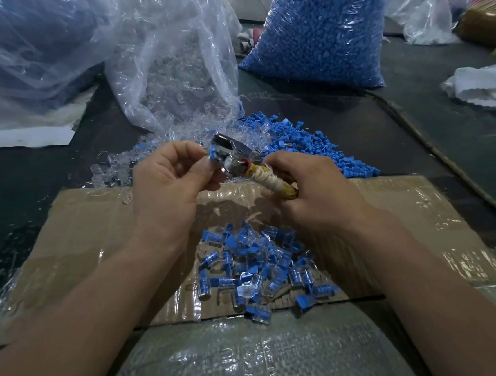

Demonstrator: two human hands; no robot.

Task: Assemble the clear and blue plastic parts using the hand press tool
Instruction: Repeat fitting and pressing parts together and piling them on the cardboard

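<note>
Woven sack (pixel 257 362) nearest, finished pile (pixel 258 271) below the hands. Left hand (pixel 164 183) pinches blue part (pixel 214 156) at press (pixel 231 156); right hand (pixel 310 188) grips its wrapped handle (pixel 273 182). Seat part square before squeezing. Loose parts (pixel 306 148) just beyond.

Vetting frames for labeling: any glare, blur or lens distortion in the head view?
Head view: dim, flat light, with glare streaks on the taped cardboard and the clear bag. Head view: wide-angle bending toward the edges, lower frame soft. Head view: left hand pinching a blue part and right hand gripping the hand press tool are fairly sharp.
</note>
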